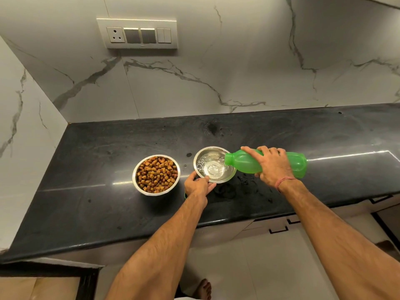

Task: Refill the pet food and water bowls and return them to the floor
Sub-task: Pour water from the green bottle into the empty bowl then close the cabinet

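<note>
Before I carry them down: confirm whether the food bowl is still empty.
No, the food bowl on the counter is filled with brown kibble, left of the water bowl.

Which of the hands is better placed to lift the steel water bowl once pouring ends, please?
Left. The left hand already grips the near rim of the round steel water bowl, while the right hand is occupied holding the tilted green plastic bottle over it.
</note>
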A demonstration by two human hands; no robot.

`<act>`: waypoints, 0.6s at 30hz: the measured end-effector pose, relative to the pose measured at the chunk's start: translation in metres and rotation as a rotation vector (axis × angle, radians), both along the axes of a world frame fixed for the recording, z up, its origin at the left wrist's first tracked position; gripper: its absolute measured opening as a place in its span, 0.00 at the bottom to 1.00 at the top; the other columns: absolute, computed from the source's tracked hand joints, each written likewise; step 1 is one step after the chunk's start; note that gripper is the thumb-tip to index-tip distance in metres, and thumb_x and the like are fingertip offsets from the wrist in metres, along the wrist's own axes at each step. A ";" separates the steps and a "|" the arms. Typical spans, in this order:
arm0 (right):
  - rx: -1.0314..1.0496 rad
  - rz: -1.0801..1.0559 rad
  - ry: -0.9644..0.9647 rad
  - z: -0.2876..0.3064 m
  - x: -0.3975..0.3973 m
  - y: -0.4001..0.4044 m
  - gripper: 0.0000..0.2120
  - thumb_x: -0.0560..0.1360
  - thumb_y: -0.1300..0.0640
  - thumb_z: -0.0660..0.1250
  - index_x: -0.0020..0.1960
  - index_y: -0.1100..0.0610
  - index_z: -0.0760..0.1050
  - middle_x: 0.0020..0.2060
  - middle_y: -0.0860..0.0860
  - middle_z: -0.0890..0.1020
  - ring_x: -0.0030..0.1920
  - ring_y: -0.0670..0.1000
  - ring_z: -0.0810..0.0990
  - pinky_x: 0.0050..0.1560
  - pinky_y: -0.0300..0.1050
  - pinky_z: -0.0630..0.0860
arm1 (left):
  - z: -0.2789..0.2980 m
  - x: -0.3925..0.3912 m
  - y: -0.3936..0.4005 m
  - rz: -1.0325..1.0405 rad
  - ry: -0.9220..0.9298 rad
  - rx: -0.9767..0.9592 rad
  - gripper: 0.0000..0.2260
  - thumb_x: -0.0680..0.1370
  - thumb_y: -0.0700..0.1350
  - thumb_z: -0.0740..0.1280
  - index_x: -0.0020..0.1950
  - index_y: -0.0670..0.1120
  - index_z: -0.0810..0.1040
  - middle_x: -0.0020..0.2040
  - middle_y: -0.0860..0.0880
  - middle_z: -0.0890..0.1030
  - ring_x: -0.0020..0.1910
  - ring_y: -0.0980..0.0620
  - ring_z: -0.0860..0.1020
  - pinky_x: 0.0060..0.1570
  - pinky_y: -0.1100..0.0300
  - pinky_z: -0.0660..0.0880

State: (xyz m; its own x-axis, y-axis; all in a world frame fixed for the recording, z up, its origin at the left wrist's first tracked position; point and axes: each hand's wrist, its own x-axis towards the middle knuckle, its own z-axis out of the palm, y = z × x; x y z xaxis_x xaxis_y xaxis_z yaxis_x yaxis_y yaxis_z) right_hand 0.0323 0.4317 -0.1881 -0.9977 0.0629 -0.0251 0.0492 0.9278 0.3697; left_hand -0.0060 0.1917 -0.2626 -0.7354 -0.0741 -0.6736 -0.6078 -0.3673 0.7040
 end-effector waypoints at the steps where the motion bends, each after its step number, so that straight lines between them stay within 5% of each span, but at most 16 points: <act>1: 0.009 0.003 0.001 0.000 0.000 0.000 0.57 0.73 0.38 0.78 0.84 0.32 0.39 0.71 0.52 0.75 0.66 0.58 0.78 0.68 0.59 0.71 | 0.000 0.000 -0.001 -0.001 -0.001 0.000 0.25 0.81 0.29 0.71 0.76 0.46 0.78 0.63 0.40 0.85 0.52 0.42 0.89 0.37 0.57 0.86; 18: -0.030 -0.009 0.012 -0.006 0.000 -0.002 0.57 0.72 0.38 0.78 0.85 0.33 0.39 0.72 0.52 0.74 0.66 0.59 0.78 0.68 0.59 0.71 | -0.001 -0.001 -0.004 -0.013 0.003 -0.012 0.27 0.81 0.28 0.71 0.78 0.45 0.75 0.64 0.38 0.84 0.53 0.42 0.88 0.37 0.57 0.87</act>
